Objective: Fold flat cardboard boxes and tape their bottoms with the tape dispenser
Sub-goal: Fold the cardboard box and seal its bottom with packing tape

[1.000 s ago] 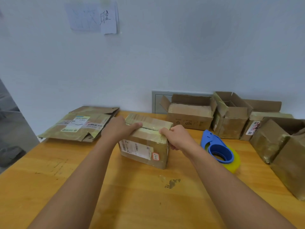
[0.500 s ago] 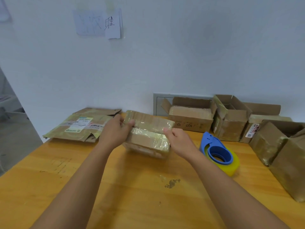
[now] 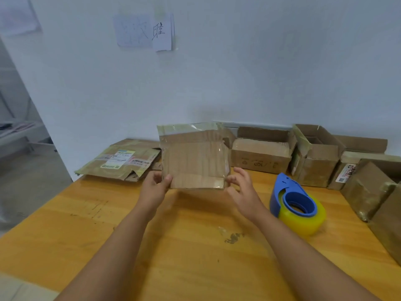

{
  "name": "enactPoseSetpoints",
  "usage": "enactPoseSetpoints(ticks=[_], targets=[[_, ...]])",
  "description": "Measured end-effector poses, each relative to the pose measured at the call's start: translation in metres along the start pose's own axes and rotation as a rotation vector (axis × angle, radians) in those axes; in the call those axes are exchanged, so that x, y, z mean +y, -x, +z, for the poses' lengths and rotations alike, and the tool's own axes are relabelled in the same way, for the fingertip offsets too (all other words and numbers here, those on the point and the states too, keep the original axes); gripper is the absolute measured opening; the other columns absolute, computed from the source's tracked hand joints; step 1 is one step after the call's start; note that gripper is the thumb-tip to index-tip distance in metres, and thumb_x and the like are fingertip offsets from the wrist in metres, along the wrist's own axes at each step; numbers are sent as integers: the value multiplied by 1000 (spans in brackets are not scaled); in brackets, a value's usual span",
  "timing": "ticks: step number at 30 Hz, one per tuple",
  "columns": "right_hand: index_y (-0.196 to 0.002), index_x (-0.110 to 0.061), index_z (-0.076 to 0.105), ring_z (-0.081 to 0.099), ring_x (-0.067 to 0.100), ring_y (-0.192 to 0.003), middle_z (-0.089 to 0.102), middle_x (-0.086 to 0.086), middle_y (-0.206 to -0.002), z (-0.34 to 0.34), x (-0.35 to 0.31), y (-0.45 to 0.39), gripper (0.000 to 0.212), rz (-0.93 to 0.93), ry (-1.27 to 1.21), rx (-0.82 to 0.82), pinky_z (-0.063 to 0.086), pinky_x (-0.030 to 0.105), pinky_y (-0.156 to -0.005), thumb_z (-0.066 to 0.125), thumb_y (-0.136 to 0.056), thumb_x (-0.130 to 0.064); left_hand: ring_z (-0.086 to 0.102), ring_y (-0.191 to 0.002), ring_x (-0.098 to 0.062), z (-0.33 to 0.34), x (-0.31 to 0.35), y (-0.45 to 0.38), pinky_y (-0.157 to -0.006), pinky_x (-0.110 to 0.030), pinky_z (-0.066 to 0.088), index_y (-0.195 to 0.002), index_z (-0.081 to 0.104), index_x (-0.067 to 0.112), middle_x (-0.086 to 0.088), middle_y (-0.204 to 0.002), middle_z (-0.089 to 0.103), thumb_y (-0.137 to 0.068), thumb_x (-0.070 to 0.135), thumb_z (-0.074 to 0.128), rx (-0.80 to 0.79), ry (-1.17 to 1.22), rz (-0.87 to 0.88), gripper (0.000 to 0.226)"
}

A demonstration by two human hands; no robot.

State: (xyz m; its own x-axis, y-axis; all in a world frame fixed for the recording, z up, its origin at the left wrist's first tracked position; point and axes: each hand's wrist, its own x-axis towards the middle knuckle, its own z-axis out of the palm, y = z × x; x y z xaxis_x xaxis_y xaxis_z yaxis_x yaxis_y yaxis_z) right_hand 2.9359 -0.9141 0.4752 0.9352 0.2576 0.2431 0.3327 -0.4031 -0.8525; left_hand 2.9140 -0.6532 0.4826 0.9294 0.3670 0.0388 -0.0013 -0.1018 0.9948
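A small brown cardboard box (image 3: 193, 157) is lifted off the table and tipped so one broad face, streaked with clear tape, looks at me. My left hand (image 3: 155, 184) pinches its lower left corner between thumb and fingers. At the lower right corner is my right hand (image 3: 240, 185), fingers spread and loosely curved, its fingertips at the box's edge. The blue tape dispenser (image 3: 293, 197) with a yellowish roll lies on the wooden table (image 3: 173, 246) to the right of my right hand.
Flattened boxes (image 3: 121, 159) with a label lie at the back left. Several folded open boxes (image 3: 262, 153) line the wall at the back and right, one (image 3: 368, 190) close to the dispenser. The table's left edge drops to the floor.
The box has been lifted from the table and turned up so a broad face looks at me. Both hands shifted from its top to its lower corners.
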Motion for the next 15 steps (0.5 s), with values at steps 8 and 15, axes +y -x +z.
enactPoseSetpoints(ticks=[8, 15], targets=[[-149, -35, 30, 56, 5, -112, 48, -9, -142, -2, -2, -15, 76, 211, -160, -64, 51, 21, -78, 74, -87, -42, 59, -109, -21, 10, -23, -15, -88, -39, 53, -137, 51, 24, -2, -124, 59, -94, 36, 64, 49, -450, 39, 47], [-120, -20, 44, 54, 17, -108, 54, -2, -118, 25, -10, -24, 66, 165, 165, 190, 52, 40, -85, 77, -77, -56, 54, -99, 6, 42, -23, 6, -76, -18, 44, -149, 35, 36, 19, -128, 53, -92, 49, 53, -182, -256, 88, 61]])
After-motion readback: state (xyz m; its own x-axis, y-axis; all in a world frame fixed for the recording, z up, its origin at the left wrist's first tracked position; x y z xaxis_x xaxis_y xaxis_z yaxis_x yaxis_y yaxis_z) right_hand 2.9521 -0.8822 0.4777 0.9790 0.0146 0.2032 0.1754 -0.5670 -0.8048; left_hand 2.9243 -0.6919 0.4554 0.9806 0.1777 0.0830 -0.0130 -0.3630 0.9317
